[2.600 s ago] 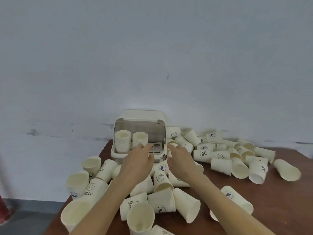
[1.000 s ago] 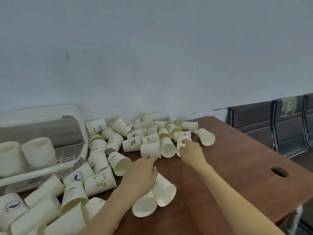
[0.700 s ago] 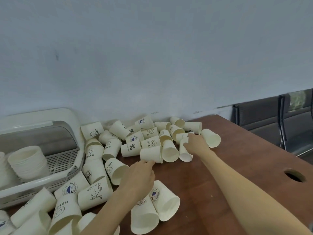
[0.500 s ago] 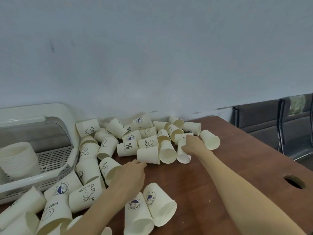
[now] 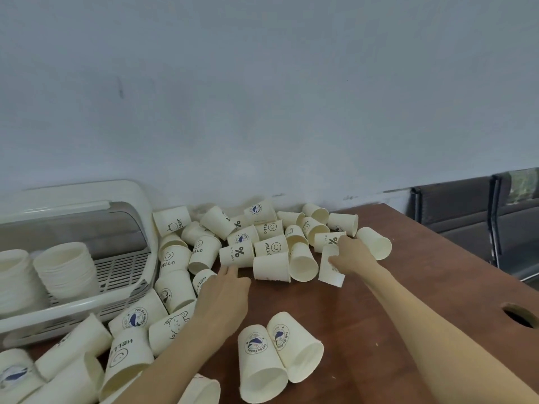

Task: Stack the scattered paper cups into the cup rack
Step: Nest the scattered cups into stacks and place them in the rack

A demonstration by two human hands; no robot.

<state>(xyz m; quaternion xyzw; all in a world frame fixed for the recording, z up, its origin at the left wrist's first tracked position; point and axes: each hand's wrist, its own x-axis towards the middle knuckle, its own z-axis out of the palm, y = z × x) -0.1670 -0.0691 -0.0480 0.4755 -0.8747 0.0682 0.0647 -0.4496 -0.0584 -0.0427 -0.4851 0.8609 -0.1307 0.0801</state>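
Mid-gathering, by the look of it: both hands out among the loose paper cups on the brown table, none yet carried to the rack.

Right hand, right of centre, closed around the base end of a printed cup lying on its side, fingers curled over it, thumb side hidden. Left hand, lower centre, stretched flat toward the pile, fingers straight and holding nothing, fingertips just short of or barely touching the "%" cup; contact too fine to call.

Cup rack at the left edge, cream plastic with its grey lid raised, slatted floor showing. Two nested stacks already inside: one in full view, another cut by the frame edge. Room left on the slats to the right of them.

Loose cups heaped from the rack's right wall across to the middle of the table, most on their sides. Two whale-print cups lying side by side, touching, at lower centre. More piled at lower left in front of the rack.

Next, probably: lift the gripped cup clear, nest it with another the same way round, then carry leftward to a stack. Called for: mouths aligned, a light squeeze only, since thin paper walls likely buckle. Dark chairs at far right.
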